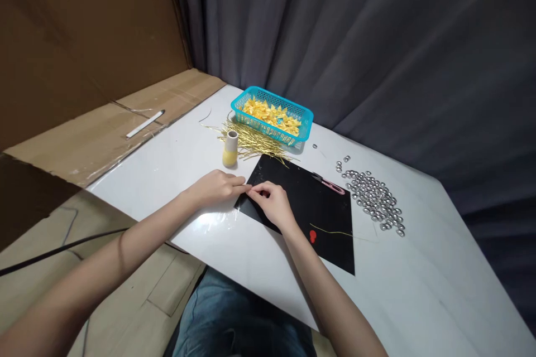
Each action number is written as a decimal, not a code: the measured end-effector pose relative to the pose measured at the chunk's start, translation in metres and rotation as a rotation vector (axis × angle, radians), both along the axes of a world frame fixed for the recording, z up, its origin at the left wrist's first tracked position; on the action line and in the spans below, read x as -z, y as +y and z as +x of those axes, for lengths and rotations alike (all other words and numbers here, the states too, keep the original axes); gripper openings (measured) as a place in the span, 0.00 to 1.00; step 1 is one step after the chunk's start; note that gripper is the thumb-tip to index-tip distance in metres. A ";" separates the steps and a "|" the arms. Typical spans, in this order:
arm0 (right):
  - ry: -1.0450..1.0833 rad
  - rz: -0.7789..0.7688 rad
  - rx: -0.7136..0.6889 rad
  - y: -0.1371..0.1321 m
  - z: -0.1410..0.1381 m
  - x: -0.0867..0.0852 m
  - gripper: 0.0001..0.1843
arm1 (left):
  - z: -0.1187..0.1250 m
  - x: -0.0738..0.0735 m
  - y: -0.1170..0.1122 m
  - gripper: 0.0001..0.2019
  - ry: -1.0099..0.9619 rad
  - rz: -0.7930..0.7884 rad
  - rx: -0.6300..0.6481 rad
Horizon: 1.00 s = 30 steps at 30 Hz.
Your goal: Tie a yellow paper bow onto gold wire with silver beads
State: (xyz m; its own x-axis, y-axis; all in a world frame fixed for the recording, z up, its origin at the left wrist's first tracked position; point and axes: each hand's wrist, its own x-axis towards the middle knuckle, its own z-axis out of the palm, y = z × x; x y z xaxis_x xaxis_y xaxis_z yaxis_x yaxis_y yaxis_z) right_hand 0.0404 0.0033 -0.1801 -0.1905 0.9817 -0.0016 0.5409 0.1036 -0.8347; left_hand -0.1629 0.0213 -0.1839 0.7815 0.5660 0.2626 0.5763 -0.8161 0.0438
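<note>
My left hand (215,188) and my right hand (272,204) meet at the near corner of a black sheet (322,223), their fingertips touching. Whatever lies between the fingers is too small to see. A thin gold wire (339,232) lies on the sheet near a small red object (312,236). Pink-handled scissors (329,184) rest at the sheet's far edge. Beyond my hands are a spool of yellow thread (230,149) and a pile of gold wire strands (255,142).
A turquoise plastic basket (255,96) holds yellow paper pieces (271,114). Several silver beads (372,198) lie right of the sheet on the white table (397,284). A white stick (145,124) lies on cardboard (100,134) at the left, and a dark curtain (335,28) hangs behind.
</note>
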 end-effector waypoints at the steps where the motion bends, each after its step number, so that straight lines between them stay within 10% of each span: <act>1: -0.002 -0.005 -0.003 0.001 0.000 0.000 0.06 | 0.000 0.000 0.000 0.14 0.013 0.029 0.019; 30: -0.310 -0.189 -0.466 -0.053 0.172 -0.044 0.06 | 0.001 0.018 0.009 0.12 -0.119 0.276 -0.056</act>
State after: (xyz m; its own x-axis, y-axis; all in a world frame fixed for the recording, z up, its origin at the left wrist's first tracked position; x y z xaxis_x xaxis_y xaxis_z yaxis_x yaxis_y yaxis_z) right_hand 0.2125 -0.0497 -0.1357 -0.5645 0.7718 -0.2928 0.6955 0.2536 -0.6723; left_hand -0.1621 0.0303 -0.2020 0.7059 0.5019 0.4998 0.6246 -0.7738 -0.1052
